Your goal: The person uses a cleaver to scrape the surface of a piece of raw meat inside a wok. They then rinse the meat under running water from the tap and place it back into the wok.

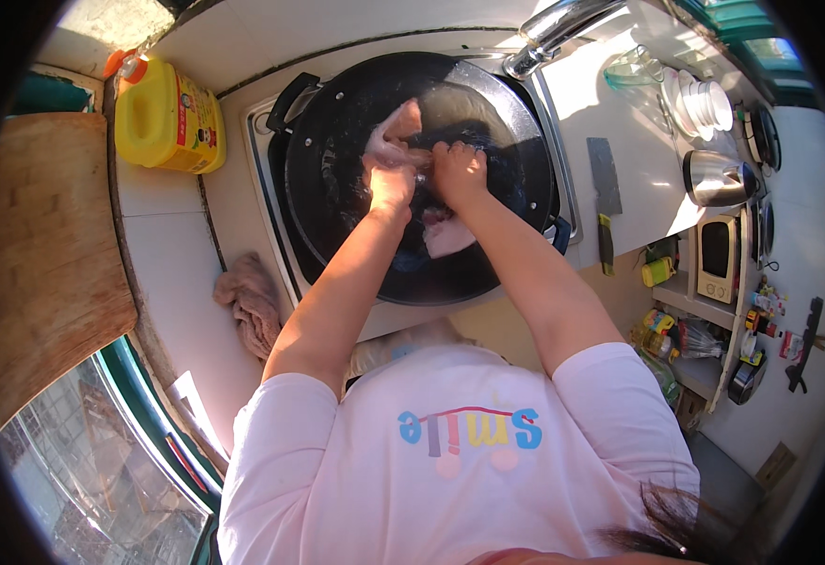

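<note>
A large black wok with two side handles rests over the sink and holds water. My left hand grips a pale pink piece of raw meat, which stands partly above the water. Close beside it, my right hand has its fingers bent at the meat's lower right end. Whether those fingers grip the meat is hard to tell. Another piece of raw meat lies in the water below my right hand, near the wrist.
A chrome faucet reaches over the wok's far right rim. The cleaver lies on the right counter, near an electric kettle and stacked white bowls. At left stand a yellow jug and a crumpled brown towel.
</note>
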Motion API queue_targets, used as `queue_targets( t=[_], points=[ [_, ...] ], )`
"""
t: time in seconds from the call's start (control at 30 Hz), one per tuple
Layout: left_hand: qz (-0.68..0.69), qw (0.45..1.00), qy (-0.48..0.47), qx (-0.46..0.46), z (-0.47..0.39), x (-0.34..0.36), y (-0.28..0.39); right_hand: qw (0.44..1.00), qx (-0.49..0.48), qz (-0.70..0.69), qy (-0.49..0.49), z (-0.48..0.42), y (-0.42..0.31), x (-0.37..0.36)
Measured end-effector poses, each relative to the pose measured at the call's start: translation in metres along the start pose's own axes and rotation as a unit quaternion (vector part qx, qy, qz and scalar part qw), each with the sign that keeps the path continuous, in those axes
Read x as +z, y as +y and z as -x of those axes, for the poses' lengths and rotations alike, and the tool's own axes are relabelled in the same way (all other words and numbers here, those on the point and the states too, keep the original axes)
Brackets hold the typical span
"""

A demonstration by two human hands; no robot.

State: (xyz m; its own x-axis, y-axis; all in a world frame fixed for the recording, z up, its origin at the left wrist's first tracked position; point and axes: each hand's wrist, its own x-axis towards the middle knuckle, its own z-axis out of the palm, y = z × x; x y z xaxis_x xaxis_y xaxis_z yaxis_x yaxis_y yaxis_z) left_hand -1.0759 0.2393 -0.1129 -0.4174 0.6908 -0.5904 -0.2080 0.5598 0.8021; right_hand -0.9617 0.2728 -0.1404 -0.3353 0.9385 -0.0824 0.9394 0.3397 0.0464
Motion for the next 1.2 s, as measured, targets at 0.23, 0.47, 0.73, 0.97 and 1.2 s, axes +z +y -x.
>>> queue_targets(
  t=[0.23, 0.47, 0.73, 0.97, 1.2],
  points=[
    [-0.242, 0.929, -0.097, 0.263, -0.004, -0.017, 0.001, 0.91, -0.113, -0.398, -0.022, -0.03, 0.037, -0.032],
    [0.022, 0.908, -0.3, 0.292, 0.021, -0.024, 0.038, 0.737, -0.021, -0.666, -0.113, 0.007, 0.022, -0.145],
    [0.093, 0.863, -0.355, 0.347, 0.049, -0.011, 0.035, 0.654, 0.051, -0.752, -0.067, 0.032, -0.003, -0.212],
    [0.046, 0.881, -0.24, 0.406, 0.072, -0.011, 0.051, 0.587, 0.018, -0.809, -0.026, 0.029, -0.004, -0.217],
    [0.169, 0.9, -0.29, 0.276, 0.074, -0.018, 0.055, 0.633, 0.077, -0.771, 0.002, 0.023, 0.017, -0.205]
  ],
)
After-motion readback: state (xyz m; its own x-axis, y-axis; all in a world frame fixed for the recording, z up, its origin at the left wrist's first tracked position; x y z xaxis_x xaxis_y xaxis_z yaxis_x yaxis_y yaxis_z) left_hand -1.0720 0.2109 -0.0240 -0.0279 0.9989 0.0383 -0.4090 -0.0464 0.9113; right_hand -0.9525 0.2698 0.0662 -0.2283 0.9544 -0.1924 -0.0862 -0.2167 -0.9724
